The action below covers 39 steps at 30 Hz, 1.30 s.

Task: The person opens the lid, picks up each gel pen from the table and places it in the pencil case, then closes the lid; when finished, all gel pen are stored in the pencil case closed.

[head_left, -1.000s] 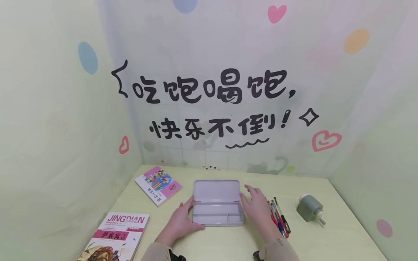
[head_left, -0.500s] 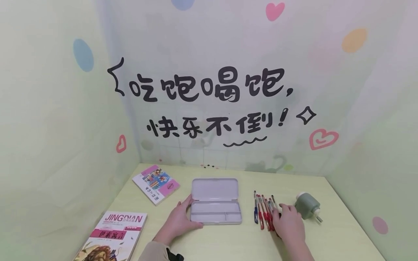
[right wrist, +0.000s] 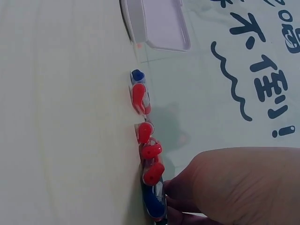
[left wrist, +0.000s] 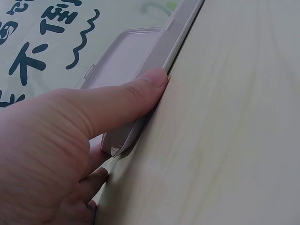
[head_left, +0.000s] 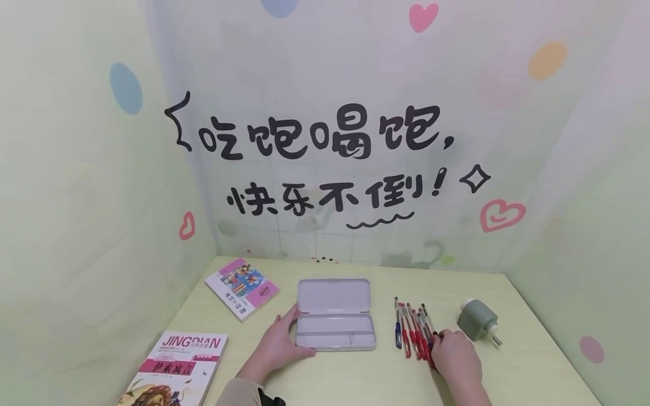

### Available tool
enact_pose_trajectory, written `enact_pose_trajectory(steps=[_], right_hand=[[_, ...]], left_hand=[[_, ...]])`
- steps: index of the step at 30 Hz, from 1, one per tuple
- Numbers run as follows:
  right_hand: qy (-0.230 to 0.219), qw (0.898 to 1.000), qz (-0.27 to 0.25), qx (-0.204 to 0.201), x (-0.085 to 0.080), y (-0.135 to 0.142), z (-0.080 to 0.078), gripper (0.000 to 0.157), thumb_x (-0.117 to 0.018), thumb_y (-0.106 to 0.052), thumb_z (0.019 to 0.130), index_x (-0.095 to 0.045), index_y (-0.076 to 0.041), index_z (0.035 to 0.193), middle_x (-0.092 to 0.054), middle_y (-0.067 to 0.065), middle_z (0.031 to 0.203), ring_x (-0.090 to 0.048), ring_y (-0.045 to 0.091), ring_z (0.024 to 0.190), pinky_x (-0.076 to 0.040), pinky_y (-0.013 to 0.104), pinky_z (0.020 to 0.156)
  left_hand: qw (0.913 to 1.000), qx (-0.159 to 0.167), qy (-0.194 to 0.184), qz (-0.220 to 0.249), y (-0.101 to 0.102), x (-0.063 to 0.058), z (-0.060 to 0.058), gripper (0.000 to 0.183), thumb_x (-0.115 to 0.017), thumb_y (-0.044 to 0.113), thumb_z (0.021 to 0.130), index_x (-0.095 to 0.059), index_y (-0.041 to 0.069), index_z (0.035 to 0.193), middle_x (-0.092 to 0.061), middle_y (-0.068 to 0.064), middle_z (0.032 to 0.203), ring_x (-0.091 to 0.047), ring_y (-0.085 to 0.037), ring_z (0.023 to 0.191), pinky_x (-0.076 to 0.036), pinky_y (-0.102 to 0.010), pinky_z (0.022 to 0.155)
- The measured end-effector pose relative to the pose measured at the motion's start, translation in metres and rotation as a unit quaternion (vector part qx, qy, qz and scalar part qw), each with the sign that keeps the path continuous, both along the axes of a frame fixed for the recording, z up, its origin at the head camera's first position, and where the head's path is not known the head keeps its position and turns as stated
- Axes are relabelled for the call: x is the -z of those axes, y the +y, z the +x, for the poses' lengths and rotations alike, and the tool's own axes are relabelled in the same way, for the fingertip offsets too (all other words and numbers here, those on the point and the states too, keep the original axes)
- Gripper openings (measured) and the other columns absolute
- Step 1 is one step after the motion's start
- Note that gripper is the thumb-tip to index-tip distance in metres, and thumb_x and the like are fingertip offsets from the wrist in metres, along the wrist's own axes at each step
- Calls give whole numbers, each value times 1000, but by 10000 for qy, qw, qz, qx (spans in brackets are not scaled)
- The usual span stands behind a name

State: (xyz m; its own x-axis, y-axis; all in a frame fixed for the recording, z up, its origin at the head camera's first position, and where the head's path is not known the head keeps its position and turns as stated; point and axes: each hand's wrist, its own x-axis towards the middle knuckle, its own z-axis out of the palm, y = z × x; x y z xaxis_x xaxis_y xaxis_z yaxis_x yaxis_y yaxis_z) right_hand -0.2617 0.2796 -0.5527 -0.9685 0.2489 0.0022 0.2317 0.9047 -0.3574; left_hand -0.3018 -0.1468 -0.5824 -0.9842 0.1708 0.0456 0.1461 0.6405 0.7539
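Observation:
My left hand (head_left: 278, 343) grips the near left corner of a pale lilac pencil case (head_left: 325, 340), its lid tipped back. In the left wrist view the thumb (left wrist: 147, 86) lies along the front wall and the other fingers are at the side. Several gel pens (head_left: 409, 335) with red and blue grips lie side by side to the right of the case. At the right end of this row, my right hand (head_left: 459, 358) pinches a black pen (head_left: 428, 316), its fingers covering the lower part. The case shows only bare compartments.
Right of the pens lies a grey-green pencil sharpener with a crank (head_left: 477, 321). A pink and white booklet (head_left: 242, 288) is at the back left, and a thicker storybook (head_left: 178, 366) at the front left. Printed fabric walls (head_left: 325, 237) close off the table's back and sides.
My right hand has left the case's right side and moved right to the far end of the pen row, its fingers closing at the black pen. The left hand stays at the case.

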Motion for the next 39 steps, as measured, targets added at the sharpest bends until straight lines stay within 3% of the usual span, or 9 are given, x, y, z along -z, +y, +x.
enact_pose_trajectory(steps=[13, 22, 34, 39], right_hand=[[-137, 9998, -154, 72, 0, -2, -2, 34, -60, -15, 106, -69, 14, 121, -70, 26, 100, -70, 35, 90, -64, 59, 82], [9, 9997, -225, 67, -2, -2, 0, 34, -57, -15, 105, -69, 15, 119, -68, 30, 103, -70, 39, 91, -64, 61, 83], [994, 9944, -175, -309, -11, -36, -5, 36, -61, -20, 107, -70, 6, 131, -69, 28, 124, -72, 45, 108, -64, 65, 91], [1784, 9798, -94, -896, -11, -62, -9, 24, -68, -14, 104, -74, 2, 121, -71, 21, 114, -73, 40, 102, -65, 61, 89]], left_hand=[[10000, 36, 64, -34, 1, -2, 3, 138, -105, 47, 63, -31, 16, 175, -51, -13, 171, -27, -64, 162, -23, -80, 131], [10000, 66, 73, -10, 0, 0, 2, 137, -104, 48, 64, -31, 18, 175, -51, -14, 171, -27, -63, 162, -23, -79, 132], [9998, 146, 147, 7, -1, 4, 0, 136, -104, 49, 64, -31, 18, 175, -50, -14, 172, -28, -63, 162, -21, -77, 134], [9996, 165, 214, -9, -1, 6, -1, 137, -104, 51, 64, -31, 17, 175, -50, -14, 172, -29, -63, 161, -21, -75, 135]])
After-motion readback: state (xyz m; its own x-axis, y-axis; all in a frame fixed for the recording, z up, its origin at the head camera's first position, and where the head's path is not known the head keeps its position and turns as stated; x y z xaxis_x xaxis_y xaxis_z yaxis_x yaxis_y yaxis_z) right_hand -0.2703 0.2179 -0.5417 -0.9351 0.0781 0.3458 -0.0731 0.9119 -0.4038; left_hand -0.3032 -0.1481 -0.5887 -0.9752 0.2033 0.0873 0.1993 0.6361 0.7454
